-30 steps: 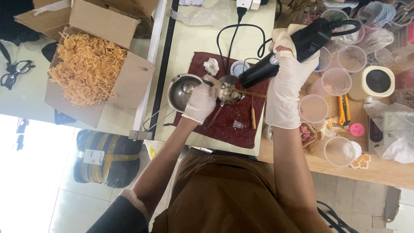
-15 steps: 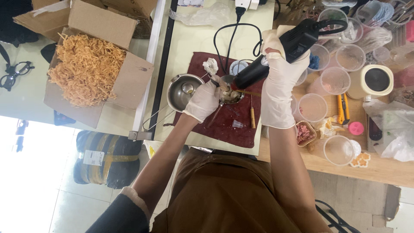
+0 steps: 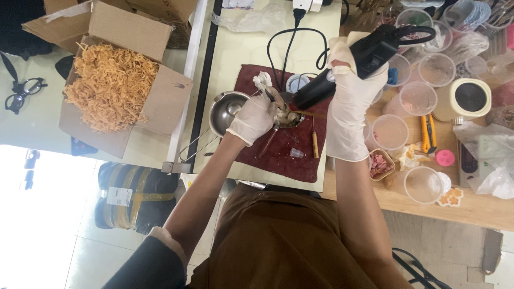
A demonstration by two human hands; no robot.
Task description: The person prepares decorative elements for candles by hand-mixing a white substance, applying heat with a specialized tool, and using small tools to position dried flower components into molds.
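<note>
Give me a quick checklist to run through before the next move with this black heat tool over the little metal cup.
1. Grip on the black heat tool: the gloved right hand is wrapped around its body. Ok.
2. Nozzle aim: it points down at the small metal cup on the dark red mat. Ok.
3. Left hand: gloved, with fingers right beside the nozzle and cup. Not ok.
4. Power cord: loops across the table behind the mat, away from the nozzle. Ok.
5. Cardboard box of shredded paper: sits to the left, off the work table. Ok.
6. Whether the tool is switched on: cannot tell.
</note>
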